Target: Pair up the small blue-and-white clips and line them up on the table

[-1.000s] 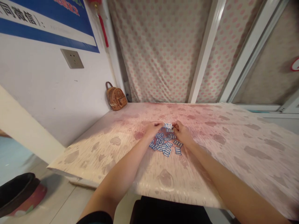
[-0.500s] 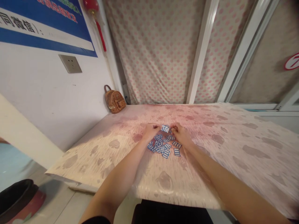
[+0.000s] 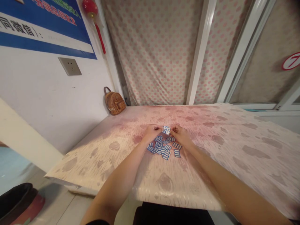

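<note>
Since a second ago the view has tipped up slightly, showing more of the red lantern (image 3: 90, 8), and the raised pieces (image 3: 166, 130) between the hands have shifted from a flat strip to an overlapping cluster. Nearest is the rounded front edge of the patterned table (image 3: 164, 184). Beyond it lies a loose pile of blue-and-white striped pieces (image 3: 160, 148), with a single piece (image 3: 177, 153) just right of it. Past the pile, the left hand (image 3: 151, 132) pinches the cluster's left edge; the right hand (image 3: 181, 134) has its fingertips drawn together at the right edge, though I cannot tell whether they grip. Farther off, a brown bag (image 3: 115, 103) leans by the wall, and a dotted curtain (image 3: 152, 53) hangs behind the table.
</note>
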`<state>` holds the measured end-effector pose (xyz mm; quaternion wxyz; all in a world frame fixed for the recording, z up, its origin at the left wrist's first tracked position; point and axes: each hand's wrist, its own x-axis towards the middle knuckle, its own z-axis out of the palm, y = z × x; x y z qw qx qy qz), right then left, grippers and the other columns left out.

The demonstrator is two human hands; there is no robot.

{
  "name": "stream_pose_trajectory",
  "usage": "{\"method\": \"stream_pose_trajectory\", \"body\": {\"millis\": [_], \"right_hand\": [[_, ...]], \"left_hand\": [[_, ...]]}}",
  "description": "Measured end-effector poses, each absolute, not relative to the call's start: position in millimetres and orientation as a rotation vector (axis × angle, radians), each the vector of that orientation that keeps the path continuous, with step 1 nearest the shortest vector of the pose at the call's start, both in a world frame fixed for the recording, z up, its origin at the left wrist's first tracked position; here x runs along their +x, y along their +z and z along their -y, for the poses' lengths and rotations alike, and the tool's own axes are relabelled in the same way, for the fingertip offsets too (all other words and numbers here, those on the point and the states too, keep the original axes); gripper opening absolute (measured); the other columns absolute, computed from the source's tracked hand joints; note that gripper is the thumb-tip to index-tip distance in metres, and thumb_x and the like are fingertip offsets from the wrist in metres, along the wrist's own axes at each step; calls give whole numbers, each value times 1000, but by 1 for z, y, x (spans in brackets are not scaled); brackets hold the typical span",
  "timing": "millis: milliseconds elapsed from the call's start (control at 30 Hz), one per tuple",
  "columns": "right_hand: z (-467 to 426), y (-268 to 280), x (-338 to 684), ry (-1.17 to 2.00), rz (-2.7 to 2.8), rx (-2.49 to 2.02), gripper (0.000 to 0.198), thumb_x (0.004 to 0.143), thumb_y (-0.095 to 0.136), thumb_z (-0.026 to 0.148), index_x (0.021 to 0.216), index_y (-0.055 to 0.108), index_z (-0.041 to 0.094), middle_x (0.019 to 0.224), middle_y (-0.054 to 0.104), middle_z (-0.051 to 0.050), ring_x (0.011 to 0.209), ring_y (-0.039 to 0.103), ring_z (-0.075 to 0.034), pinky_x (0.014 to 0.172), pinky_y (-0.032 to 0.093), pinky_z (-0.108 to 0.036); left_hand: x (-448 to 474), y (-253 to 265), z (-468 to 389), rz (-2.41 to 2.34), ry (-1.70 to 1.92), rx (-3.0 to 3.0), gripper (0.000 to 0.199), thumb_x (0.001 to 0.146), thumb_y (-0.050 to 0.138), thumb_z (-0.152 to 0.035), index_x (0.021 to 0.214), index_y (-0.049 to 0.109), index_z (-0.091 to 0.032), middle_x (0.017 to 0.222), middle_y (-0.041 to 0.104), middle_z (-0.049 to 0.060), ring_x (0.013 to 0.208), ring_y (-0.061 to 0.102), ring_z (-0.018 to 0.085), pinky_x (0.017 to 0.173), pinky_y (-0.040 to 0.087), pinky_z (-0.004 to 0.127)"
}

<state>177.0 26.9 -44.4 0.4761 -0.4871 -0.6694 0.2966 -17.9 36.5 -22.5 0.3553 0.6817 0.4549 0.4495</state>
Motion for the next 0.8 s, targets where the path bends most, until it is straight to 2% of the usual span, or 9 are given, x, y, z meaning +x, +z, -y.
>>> {"method": "stream_pose_trajectory", "body": {"millis": [233,400,567,700,800], "right_hand": [[-23,-37,175,736,1599,-1212,4,80,54,26,82,52,24,65,63,3,57,62,-15,59,46,-27],[-24,-40,177,691,1655,-1197,15,78,52,23,91,59,24,65,62,4,60,61,-16,61,45,-28],[-25,-36,178,674,1474,-1242,6,76,54,29,79,55,24,63,63,2,56,61,-16,57,46,-28],[-21,-25,177,724,1417,-1150,14,77,55,37,77,52,24,64,64,1,57,60,-16,58,47,-29],[-15,-21,172,697,1464,-1114,16,78,55,40,75,52,24,61,60,3,53,55,-15,55,43,-28]], "left_hand": [[-18,-26,-38,-1231,1138,1763,17,79,63,-23,79,77,-13,73,73,3,65,62,14,60,42,21],[-21,-26,-39,-1347,1127,1751,16,78,64,-20,81,78,-14,77,75,4,67,65,15,63,45,22],[-22,-22,-38,-1454,1165,1688,13,78,66,-21,81,78,-15,77,75,5,69,67,17,65,47,24],[-20,-20,-36,-1385,1307,1669,14,79,65,-21,82,77,-15,78,76,4,71,67,16,67,48,25],[-15,-19,-33,-1302,1397,1656,16,81,63,-22,83,77,-15,79,75,4,71,67,16,67,48,24]]}}
